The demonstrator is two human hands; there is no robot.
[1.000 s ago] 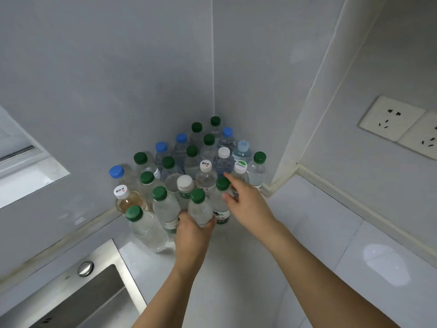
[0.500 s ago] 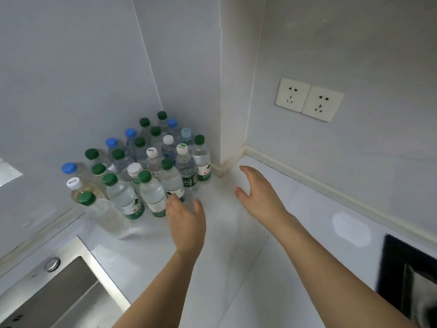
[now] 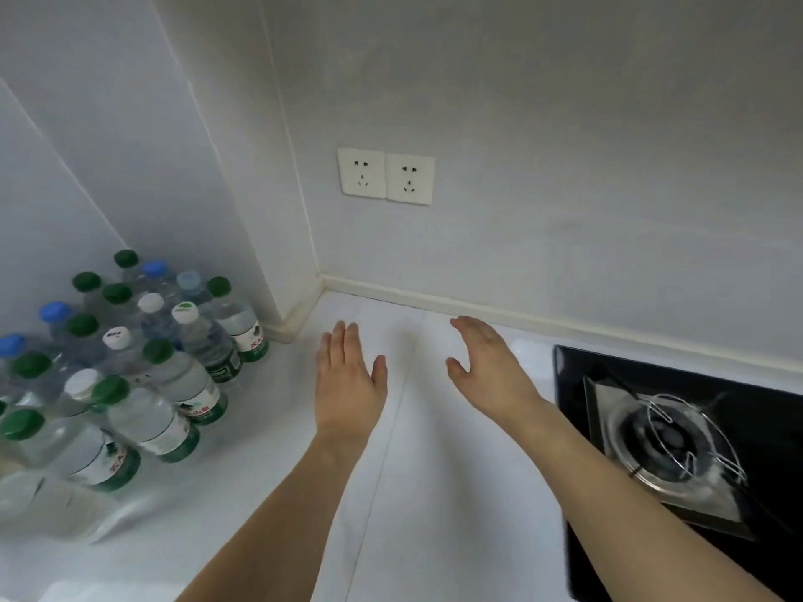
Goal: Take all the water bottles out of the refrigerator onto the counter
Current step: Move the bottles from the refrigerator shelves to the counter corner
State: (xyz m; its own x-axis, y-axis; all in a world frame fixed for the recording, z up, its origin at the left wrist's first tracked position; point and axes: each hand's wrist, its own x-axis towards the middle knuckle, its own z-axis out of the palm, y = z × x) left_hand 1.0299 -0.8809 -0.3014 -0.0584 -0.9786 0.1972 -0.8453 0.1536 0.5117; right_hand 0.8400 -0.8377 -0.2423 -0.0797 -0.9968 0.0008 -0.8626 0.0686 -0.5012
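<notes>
Over the white counter [image 3: 434, 493], both hands hover empty with fingers straight and relaxed: the left hand [image 3: 347, 384] near the middle, the right hand [image 3: 491, 375] just right of it, close to the black stove [image 3: 678, 427]. Neither touches anything that I can see. The bottles [image 3: 143, 375] stand packed in the far-left corner against the wall, green, blue and white caps together, the nearest ones tilted by the wide lens, and the closest lies well apart from the left hand. No refrigerator shows in this view, so whether more bottles remain inside cannot be told. The step in hand looks like turning away from the group to fetch the next load. To do it well, the hands should clear the cluster without brushing the outer bottles, since they stand tight and one knock could topple several; the next bottles are best set at the near-right edge of the group, on bare counter and away from the stove. Against the picture half a second ago, the view has swung right: the bottles have slid to the left edge, the sockets [image 3: 386, 176] sit nearer the centre, the burner is now in full view, and both hands have drawn away from the bottles, staying empty.
</notes>
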